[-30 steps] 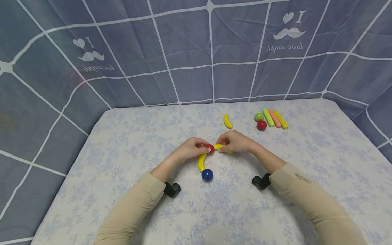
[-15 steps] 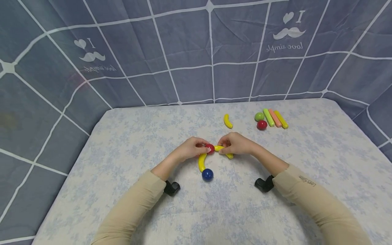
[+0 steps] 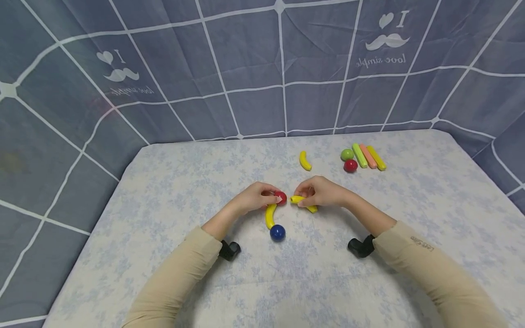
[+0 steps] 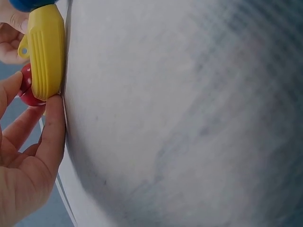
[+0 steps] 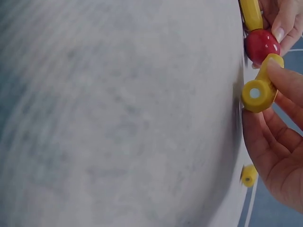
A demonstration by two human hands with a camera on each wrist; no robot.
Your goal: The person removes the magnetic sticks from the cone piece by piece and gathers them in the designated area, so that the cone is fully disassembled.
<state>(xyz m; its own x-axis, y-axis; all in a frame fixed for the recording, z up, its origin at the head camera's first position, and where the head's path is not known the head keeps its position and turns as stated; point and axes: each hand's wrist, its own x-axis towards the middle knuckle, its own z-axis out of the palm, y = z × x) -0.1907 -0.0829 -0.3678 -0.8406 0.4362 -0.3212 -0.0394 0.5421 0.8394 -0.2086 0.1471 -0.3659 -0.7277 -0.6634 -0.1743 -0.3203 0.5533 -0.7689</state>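
Observation:
My left hand [image 3: 258, 199] pinches a glossy red ball [image 3: 280, 197] between thumb and fingers in the head view. A curved yellow rod [image 3: 270, 217] runs from that ball toward me, with a blue ball [image 3: 277, 233] at its near end. To the right, my right hand [image 3: 321, 191] grips a second curved yellow rod [image 3: 311, 208]. A small gap separates this rod from the red ball. A pale round disc [image 5: 254, 93] shows in the rod's end in the right wrist view. Close up in the left wrist view, the first yellow rod [image 4: 47, 52] has a ridged side.
Another curved yellow rod [image 3: 304, 161] lies farther back. At the back right are a green ball [image 3: 347, 155], a second red ball [image 3: 350, 166] and straight rods in green [image 3: 359, 156], orange [image 3: 368, 156] and yellow [image 3: 376, 158]. A tile-patterned curtain [image 3: 254, 109] hangs behind the table.
My right hand has moved slightly right with its yellow rod. The rod's end, earlier against the red ball, now stands apart from it. My left hand keeps its place on the ball.

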